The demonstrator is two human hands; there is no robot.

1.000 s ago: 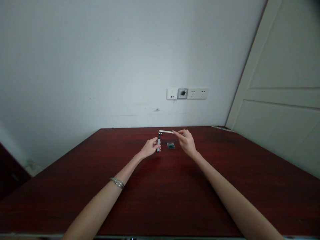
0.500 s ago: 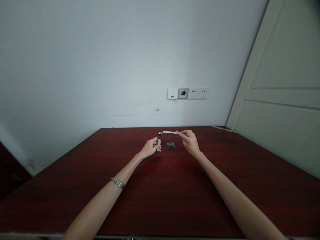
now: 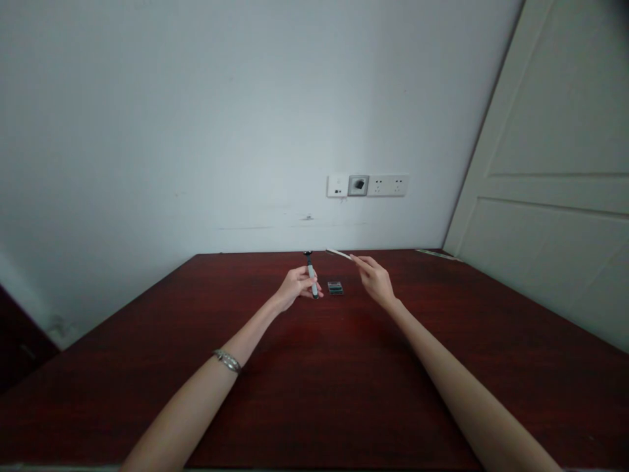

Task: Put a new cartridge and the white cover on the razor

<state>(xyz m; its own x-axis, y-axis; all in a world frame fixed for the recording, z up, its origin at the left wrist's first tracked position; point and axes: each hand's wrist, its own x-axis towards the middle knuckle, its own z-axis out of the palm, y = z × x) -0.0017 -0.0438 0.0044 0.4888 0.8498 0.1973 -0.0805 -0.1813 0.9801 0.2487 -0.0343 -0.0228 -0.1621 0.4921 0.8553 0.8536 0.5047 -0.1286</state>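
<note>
My left hand [image 3: 295,287] is closed around the grey handle of a razor [image 3: 312,275], whose dark head points up and away from me. Between the fingers of my right hand [image 3: 376,277] is a slim white stick [image 3: 339,254], its far end tilted up toward the left. A gap separates the stick's tip from the razor head. What that tip is made of is too small to tell. On the table between my hands lies a small clear case [image 3: 335,288] with something dark inside.
The dark red wooden table [image 3: 314,387] runs back to a pale wall [image 3: 246,131]. Sockets and switches [image 3: 367,185] are set in the wall above it. A white panelled door [image 3: 555,196] stands at the right. A thin flat strip [image 3: 437,254] lies at the table's back right corner.
The razor has tilted, its head moving up and left, away from the stick. The stick's left end has risen and drawn right. Before, the two met or nearly met.
</note>
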